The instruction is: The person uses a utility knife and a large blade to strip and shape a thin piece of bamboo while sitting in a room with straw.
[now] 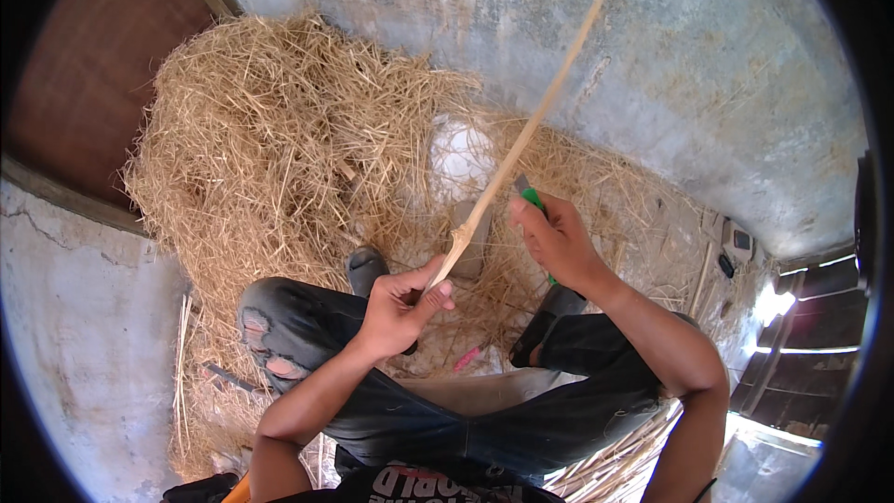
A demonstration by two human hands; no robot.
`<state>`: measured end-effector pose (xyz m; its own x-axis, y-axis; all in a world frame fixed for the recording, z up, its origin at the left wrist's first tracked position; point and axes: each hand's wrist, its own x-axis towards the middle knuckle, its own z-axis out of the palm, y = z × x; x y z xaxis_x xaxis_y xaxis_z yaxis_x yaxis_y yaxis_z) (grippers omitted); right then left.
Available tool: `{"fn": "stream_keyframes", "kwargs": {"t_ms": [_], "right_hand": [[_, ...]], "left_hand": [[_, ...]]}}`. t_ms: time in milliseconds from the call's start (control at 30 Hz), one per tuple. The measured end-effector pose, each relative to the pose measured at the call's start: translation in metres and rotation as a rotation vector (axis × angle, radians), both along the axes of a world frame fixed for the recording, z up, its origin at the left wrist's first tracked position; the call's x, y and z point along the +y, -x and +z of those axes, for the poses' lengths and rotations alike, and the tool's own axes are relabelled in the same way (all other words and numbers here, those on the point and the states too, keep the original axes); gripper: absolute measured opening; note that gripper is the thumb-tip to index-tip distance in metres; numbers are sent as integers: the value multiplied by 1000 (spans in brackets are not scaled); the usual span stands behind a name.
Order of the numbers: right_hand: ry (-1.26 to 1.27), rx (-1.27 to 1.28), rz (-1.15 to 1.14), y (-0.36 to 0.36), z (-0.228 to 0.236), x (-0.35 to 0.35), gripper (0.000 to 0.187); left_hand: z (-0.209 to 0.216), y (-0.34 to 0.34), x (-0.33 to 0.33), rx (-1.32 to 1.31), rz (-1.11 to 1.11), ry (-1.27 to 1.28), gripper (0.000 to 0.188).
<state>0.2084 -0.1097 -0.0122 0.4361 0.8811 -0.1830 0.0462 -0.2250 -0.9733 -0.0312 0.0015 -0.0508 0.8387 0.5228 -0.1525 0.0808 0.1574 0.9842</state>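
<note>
My left hand (pixel 402 305) grips the lower end of a long pale wooden stick (pixel 531 126), which slants up and to the right toward the wall. My right hand (pixel 557 240) holds a green-handled knife (pixel 529 193), its blade right beside the stick's lower part. The stick's bottom end looks shaved and widened near my left thumb. Both hands are above my knees, in dark torn jeans (pixel 279 317).
A big heap of dry straw (pixel 279 149) covers the floor ahead and to the left. A white sack (pixel 459 156) sits in the straw. A grey plastered wall (pixel 670 56) rises behind, a wooden door (pixel 102 56) at left. My dark sandals (pixel 365 268) rest on straw.
</note>
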Motion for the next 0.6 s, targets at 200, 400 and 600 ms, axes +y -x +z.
{"fn": "stream_keyframes", "kwargs": {"t_ms": [200, 400, 600], "right_hand": [[-56, -119, 109, 18, 3, 1, 27], [-31, -128, 128, 20, 3, -1, 25], [-51, -97, 126, 23, 2, -1, 25]], "left_hand": [[13, -3, 0, 14, -68, 130, 43], [12, -5, 2, -9, -95, 256, 43], [6, -6, 1, -3, -140, 312, 43]]}}
